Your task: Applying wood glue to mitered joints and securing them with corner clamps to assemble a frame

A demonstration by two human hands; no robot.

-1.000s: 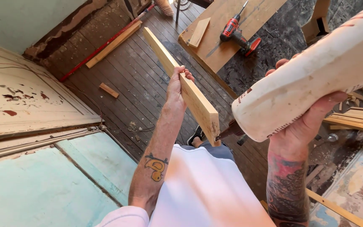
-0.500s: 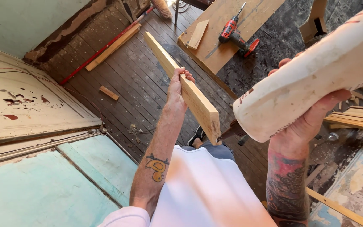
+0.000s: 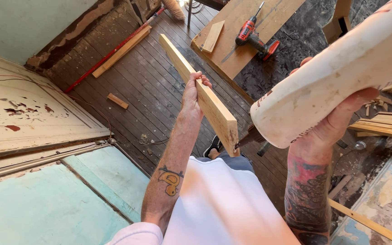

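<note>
One long pale wooden board (image 3: 199,91) slants up over the dark plank floor (image 3: 150,90), the left hand (image 3: 193,94) clenched round its middle. The right hand (image 3: 341,115) grips a big white plastic bottle (image 3: 336,77), tipped toward the board's near end. A red cordless drill (image 3: 255,38) lies on the plywood sheet (image 3: 232,50) beyond.

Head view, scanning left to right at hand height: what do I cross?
Peeling white door panel → small wood offcut on the dark floorboards → left hand gripping the long pale wooden board → big white glue bottle held in the right hand.
</note>
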